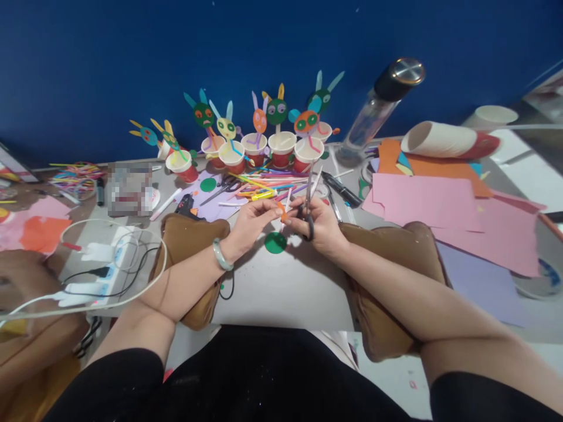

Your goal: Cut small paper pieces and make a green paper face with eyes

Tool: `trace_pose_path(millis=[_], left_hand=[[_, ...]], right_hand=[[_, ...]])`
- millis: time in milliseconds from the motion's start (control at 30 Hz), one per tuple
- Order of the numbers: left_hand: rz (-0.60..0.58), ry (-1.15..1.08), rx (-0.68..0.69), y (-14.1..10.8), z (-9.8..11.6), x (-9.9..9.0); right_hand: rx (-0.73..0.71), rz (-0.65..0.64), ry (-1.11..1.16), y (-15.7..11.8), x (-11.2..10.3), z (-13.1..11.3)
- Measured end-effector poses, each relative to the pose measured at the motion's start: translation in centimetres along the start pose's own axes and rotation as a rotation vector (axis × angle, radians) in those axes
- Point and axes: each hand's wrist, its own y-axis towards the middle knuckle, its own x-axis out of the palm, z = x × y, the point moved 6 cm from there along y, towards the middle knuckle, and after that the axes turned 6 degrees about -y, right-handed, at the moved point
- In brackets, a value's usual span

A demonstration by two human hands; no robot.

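Note:
Between the fingertips of my left hand point(249, 225) is a small orange piece of paper point(282, 212). My right hand point(323, 227) has a pair of dark scissors point(309, 220) in its fingers, blades pointing up and away from me. The right fingertips also come close to the orange paper; whether they touch it I cannot tell. A green paper circle point(275, 242) lies on the table just below both hands. Behind them is a pile of colourful sticks point(259, 183), with a second pair of scissors point(226, 187) to its left.
Paper cups with paper animal figures point(231, 153) line the blue wall. A clear bottle point(365, 126) stands right of them. Pink paper sheets point(428, 199) lie right; a power strip point(115, 258) with cables is left. Brown cushions point(396, 281) sit under my forearms. Another person's arm point(39, 328) shows at left.

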Motion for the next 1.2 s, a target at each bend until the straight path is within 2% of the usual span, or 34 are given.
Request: trace_pose_path(millis=[200,400,667,733,800,933,1000,1067,1200], left_hand=[[0.057,0.02,-0.04,0.1,-0.4,-0.3],[0.049,0.038,-0.047,0.1,0.0,-0.2],[0.038,0.112,-0.065,0.3,-0.6,-0.4],[0.06,0.144,-0.089,0.3,-0.6,-0.6],[0.079,0.159,-0.169,0.4,-1.0,-0.8],[-0.017,0.095,-0.484,0.3,-2.7,-0.5],[-0.07,0.016,-0.613,0.0,-3.2,-0.2],[-0.106,-0.041,-0.683,-0.2,-3.2,0.1],[-0.175,0.005,-0.688,-0.6,-2.3,0.3]], right_hand=[[0.004,0.045,-0.016,0.2,-0.4,0.2],[0.013,0.041,-0.019,0.3,-0.3,0.2],[-0.065,0.105,-0.178,0.1,-0.8,-0.3],[-0.132,0.146,-0.25,0.0,-1.0,-0.4],[-0.238,0.187,-0.355,-0.4,-1.2,-0.8],[-0.508,0.236,-0.696,-1.3,-1.1,-1.9],[-0.635,0.192,-0.869,-1.6,-0.8,-2.2],[-0.705,0.1,-0.967,-1.6,-0.6,-2.0],[-0.764,0.021,-1.007,-1.6,-0.4,-1.7]])
